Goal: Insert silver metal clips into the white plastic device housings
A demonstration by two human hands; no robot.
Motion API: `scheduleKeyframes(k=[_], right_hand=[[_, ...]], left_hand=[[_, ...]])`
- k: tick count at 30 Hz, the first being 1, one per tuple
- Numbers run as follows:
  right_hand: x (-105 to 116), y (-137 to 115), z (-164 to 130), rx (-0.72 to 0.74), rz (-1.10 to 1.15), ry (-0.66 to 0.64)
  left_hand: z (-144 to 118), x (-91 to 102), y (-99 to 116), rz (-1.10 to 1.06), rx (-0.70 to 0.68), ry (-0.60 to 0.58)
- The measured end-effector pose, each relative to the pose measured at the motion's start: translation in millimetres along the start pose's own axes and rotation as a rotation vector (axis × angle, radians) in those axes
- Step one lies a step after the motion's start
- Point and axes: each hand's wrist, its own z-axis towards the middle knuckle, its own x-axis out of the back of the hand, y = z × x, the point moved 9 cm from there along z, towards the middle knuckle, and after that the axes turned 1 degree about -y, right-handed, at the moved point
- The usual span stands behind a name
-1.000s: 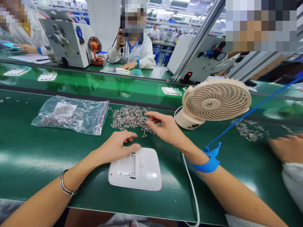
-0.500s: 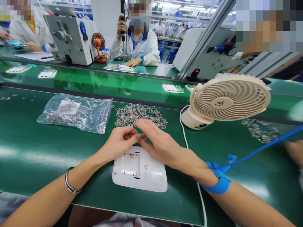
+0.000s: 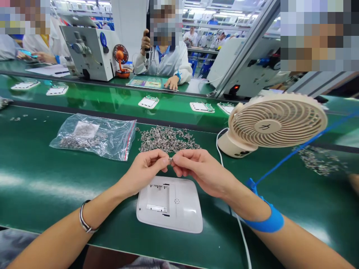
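A small metal clip (image 3: 170, 160) is pinched between the left hand (image 3: 147, 166) and right hand (image 3: 196, 168), directly above the white housing (image 3: 179, 209); fingertip pressure should be kept light so the clip's orientation is held.

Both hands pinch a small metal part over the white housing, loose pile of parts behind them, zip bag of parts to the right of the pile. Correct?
Not quite: in the head view the zip bag lies left of the pile, not right. Left hand and right hand do pinch a small metal part over the white housing.
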Motion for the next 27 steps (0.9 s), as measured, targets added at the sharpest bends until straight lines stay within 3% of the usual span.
scheduleKeyframes(k=[4,7,9,14,21,24,27], right_hand=[[3.6,-24.8,-12.2,0.33,-0.364,0.214],[-8.0,-45.0,-28.5,0.653,-0.74,0.345],[-16.1,-48.9,-34.1,0.772,-0.901,0.38],[-17.6,-49.0,-34.9,0.813,-0.995,0.424],[-21.6,-47.9,-37.3,0.794,-1.042,0.408],[-24.8,-51.7,-39.6,0.812,-1.074,0.389],[-25.6,-55.2,-40.4,0.837,-1.116,0.364]], left_hand=[[0.4,-1.8,-14.7,-0.214,0.141,0.013],[-1.2,-8.1,-24.9,-0.326,0.255,-0.016],[-1.9,-7.5,-25.7,-0.306,0.262,0.001],[-3.3,4.0,-10.9,-0.017,0.075,0.141],[-9.6,5.5,-0.7,0.182,-0.054,0.201],[-10.6,4.4,7.0,0.177,-0.091,0.169],[-8.8,0.7,7.4,0.005,-0.035,0.084]])
